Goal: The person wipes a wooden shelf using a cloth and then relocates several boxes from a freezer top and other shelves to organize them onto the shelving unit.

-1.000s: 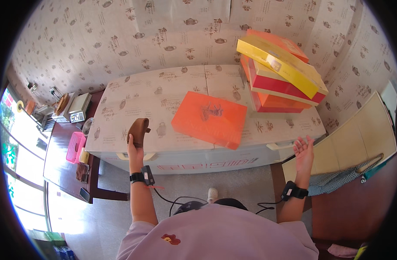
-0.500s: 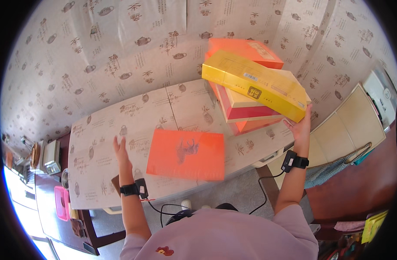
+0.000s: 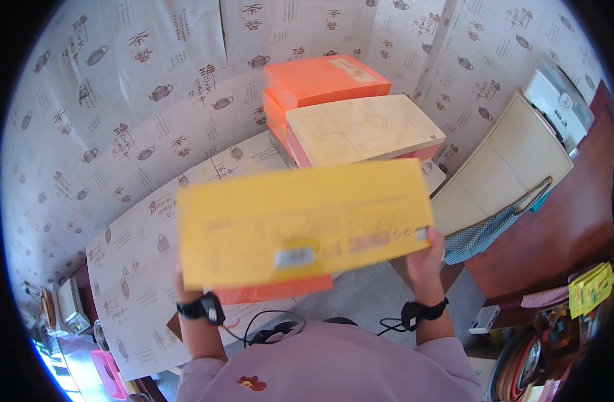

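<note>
Being held up flat in front of the chest: one wide, flat yellow cardboard box (image 3: 300, 228), rectangular, smooth-faced and motion-blurred, with small pale labels near its lower edge. Clamping its right end: the right hand (image 3: 424, 258), grip closed on the edge, thumb on the face. Gripping the lower left corner from behind: the left hand (image 3: 186, 291), mostly hidden by the box, so its grip cannot be told beyond contact with the box. Wearing one black wristband on each wrist.

Peeking out just beneath the yellow box: one thin orange sheet-like box edge (image 3: 273, 291), matte. Lying under everything: the counter (image 3: 132, 261), covered in pale paper printed with small teapot figures, the same paper covering the wall behind.

Standing at the counter's far right corner: one stack of boxes, three showing clearly, a cream flat cardboard box (image 3: 364, 127) on top in front, a bright orange box (image 3: 323, 77) behind, a red-sided box (image 3: 300, 151) beneath.

Hanging at the right: one blue checked cloth (image 3: 488, 231), soft and crumpled.
</note>
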`<state>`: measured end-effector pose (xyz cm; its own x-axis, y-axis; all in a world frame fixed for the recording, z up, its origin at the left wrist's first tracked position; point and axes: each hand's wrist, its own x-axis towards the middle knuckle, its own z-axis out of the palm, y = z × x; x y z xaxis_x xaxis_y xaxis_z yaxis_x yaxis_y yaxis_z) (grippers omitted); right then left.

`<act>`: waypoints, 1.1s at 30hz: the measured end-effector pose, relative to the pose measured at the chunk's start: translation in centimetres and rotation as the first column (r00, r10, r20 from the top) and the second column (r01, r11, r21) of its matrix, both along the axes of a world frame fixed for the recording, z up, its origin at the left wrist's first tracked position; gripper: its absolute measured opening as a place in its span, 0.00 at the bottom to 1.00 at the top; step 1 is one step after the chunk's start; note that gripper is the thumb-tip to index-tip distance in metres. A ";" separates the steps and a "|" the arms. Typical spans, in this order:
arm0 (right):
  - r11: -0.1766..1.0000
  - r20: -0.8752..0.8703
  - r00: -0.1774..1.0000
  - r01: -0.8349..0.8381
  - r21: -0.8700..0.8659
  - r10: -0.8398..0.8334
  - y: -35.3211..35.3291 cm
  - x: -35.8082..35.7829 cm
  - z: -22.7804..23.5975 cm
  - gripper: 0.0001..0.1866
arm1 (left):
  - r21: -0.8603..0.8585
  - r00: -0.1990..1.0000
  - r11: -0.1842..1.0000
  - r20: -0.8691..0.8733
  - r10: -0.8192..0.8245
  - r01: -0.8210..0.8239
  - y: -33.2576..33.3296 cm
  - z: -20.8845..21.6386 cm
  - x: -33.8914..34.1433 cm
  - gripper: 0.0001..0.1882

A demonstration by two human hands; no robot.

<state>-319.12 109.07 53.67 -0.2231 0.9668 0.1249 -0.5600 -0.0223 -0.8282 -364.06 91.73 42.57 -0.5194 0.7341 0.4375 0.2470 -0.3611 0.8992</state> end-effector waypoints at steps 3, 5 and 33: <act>0.983 0.022 0.984 -0.178 -0.046 0.179 -3.3 -2.3 -2.8 0.31 | 0.046 0.907 0.998 0.416 -0.058 0.043 -11.8 -5.6 -2.3 0.21; 0.946 0.091 0.945 -0.302 -0.117 0.313 -4.2 -3.7 -4.1 0.31 | -0.017 0.922 0.999 0.386 0.032 -0.028 -12.9 -3.1 -0.8 0.20; 0.985 0.708 0.701 -0.167 0.041 0.090 8.1 -6.1 -16.7 0.38 | -0.783 0.922 0.513 -0.385 0.042 -0.350 1.6 -3.6 -7.6 0.41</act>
<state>-325.19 117.14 37.02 -0.4048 0.9139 -0.0302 0.1856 0.0497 -0.9814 -371.70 93.36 39.00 -0.6639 0.7302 -0.1615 0.5027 0.5956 0.6265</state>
